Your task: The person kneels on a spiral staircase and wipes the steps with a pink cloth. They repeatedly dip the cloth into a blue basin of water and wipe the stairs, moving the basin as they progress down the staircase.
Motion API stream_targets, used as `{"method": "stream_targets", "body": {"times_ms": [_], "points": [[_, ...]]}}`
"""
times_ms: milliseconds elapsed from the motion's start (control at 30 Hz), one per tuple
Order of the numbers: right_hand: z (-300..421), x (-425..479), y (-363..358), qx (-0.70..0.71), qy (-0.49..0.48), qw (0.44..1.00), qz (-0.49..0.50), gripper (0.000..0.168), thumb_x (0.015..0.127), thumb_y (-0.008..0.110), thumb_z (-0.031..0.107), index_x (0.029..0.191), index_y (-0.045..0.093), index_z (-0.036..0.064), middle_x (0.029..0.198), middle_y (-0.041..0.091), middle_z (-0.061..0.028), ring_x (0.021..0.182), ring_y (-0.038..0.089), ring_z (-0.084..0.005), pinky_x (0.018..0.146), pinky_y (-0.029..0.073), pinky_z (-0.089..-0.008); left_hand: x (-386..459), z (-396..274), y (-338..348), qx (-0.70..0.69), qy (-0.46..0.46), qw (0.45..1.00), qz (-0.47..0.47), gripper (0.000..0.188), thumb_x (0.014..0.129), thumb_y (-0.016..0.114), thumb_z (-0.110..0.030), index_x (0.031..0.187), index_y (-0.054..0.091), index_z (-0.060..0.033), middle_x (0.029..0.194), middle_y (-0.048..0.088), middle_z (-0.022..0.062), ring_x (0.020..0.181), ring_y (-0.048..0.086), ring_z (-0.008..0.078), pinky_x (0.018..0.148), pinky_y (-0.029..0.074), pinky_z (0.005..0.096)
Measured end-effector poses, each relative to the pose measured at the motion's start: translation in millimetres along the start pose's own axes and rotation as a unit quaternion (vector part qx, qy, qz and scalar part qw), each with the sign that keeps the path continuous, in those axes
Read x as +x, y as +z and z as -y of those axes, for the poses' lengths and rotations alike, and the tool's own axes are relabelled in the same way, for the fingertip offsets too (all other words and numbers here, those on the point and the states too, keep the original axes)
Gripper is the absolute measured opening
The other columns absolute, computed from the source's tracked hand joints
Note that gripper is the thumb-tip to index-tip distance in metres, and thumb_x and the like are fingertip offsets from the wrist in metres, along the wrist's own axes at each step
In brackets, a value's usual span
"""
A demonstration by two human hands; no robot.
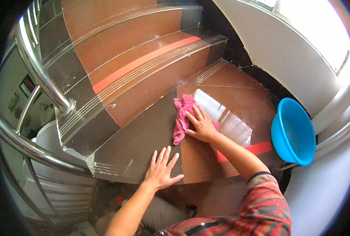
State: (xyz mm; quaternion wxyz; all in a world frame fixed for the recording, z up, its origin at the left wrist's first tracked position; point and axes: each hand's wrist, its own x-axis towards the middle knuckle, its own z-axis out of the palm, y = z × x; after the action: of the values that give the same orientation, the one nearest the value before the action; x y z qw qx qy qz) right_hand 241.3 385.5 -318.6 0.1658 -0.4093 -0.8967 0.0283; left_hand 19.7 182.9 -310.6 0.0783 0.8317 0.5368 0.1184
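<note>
My right hand (202, 125) lies spread over a crumpled pink cloth (180, 118), pressing it on the brown tiled stair landing (237, 100). A white, shiny sheet-like patch (222, 112), either plastic or glare, shows just beyond that hand; I cannot tell which. Nearer to me, my left hand (163, 169) rests with fingers apart on the dark grey tile (139, 135), close to the tread's front edge, holding nothing. A blue plastic basin (294, 132) stands at the right end of the tread; what is inside it is unclear.
Tiled steps (133, 65) rise ahead, one bearing a red strip (145, 63). Another red strip (259, 148) lies near the basin. A metal handrail (42, 70) curves down the left side. A white wall (287, 38) with a bright window bounds the right. A lower step is below my arms.
</note>
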Motion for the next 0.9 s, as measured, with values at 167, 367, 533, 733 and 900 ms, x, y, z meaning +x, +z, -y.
{"method": "stream_targets", "body": {"times_ms": [167,367,533,733,900], "points": [[-51.1,113.6,32.2,-0.033,0.170,0.983,-0.057,0.073,0.085,0.058,0.059,0.145,0.041,0.020,0.155,0.026,-0.0190,0.139,0.028,-0.0468,0.112,0.026,-0.0579,7.1,-4.1,-9.2,0.001,-0.020,0.999,0.031,0.085,0.082,0.058,-0.064,0.149,0.034,-0.0162,0.154,0.024,0.0255,0.142,0.026,0.0396,0.115,0.018,0.0585],[-148.4,149.3,26.9,-0.099,0.299,0.946,-0.082,0.067,0.089,0.050,0.057,0.146,0.040,0.023,0.157,0.026,-0.0164,0.141,0.027,-0.0435,0.112,0.026,-0.0577,9.8,-3.6,-9.2,-0.016,-0.040,0.997,0.061,0.085,0.080,0.063,-0.062,0.148,0.036,-0.0193,0.154,0.025,0.0238,0.142,0.027,0.0389,0.113,0.020,0.0599],[-246.7,117.7,15.6,-0.169,0.393,0.896,-0.118,0.064,0.089,0.050,0.058,0.145,0.043,0.027,0.154,0.032,-0.0121,0.136,0.038,-0.0391,0.108,0.036,-0.0527,12.5,-4.8,-11.1,-0.014,-0.051,0.996,0.073,0.087,0.077,0.064,-0.065,0.148,0.036,-0.0212,0.155,0.025,0.0220,0.141,0.028,0.0380,0.113,0.019,0.0594],[-351.9,-41.9,-46.5,-0.223,0.534,0.798,-0.167,0.062,0.089,0.053,0.054,0.143,0.044,0.027,0.150,0.036,-0.0142,0.132,0.041,-0.0411,0.103,0.039,-0.0559,12.3,-4.6,-12.4,-0.015,-0.066,0.993,0.096,0.089,0.076,0.065,-0.065,0.148,0.035,-0.0226,0.156,0.022,0.0205,0.141,0.027,0.0378,0.114,0.018,0.0588],[-362.4,-111.2,-58.0,-0.251,0.579,0.762,-0.146,0.067,0.089,0.051,0.056,0.147,0.039,0.026,0.155,0.027,-0.0173,0.135,0.034,-0.0451,0.106,0.034,-0.0586,13.1,-6.3,-12.8,-0.014,-0.063,0.994,0.089,0.088,0.076,0.065,-0.063,0.148,0.036,-0.0209,0.156,0.022,0.0213,0.142,0.026,0.0389,0.114,0.017,0.0592]]}}
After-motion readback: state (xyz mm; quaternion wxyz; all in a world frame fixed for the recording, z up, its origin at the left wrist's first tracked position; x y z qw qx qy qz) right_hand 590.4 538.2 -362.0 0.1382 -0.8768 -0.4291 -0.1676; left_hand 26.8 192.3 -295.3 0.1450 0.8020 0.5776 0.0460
